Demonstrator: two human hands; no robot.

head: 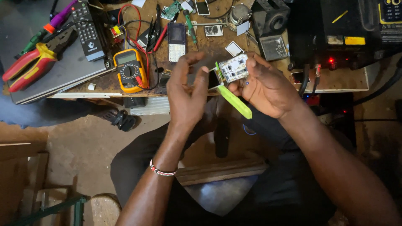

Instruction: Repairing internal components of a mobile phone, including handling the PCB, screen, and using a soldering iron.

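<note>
My right hand point(268, 86) holds a small white circuit board point(234, 68) together with a light green pry tool point(235, 101) that slants down from it. My left hand point(186, 94) is raised just left of the board, fingers curled, thumb and fingertips close to the board's left edge and to a dark flat part point(214, 78) beside it. Whether the left hand pinches that part is unclear. Both hands hover above my lap, in front of the wooden workbench point(104, 86).
On the bench lie a yellow multimeter point(130, 70) with red and black leads, a keypad phone point(176, 41), a remote control point(87, 30), red-handled pliers point(27, 65) on a grey laptop point(63, 73), screwdrivers, and dark equipment point(335, 29) with red lights at right.
</note>
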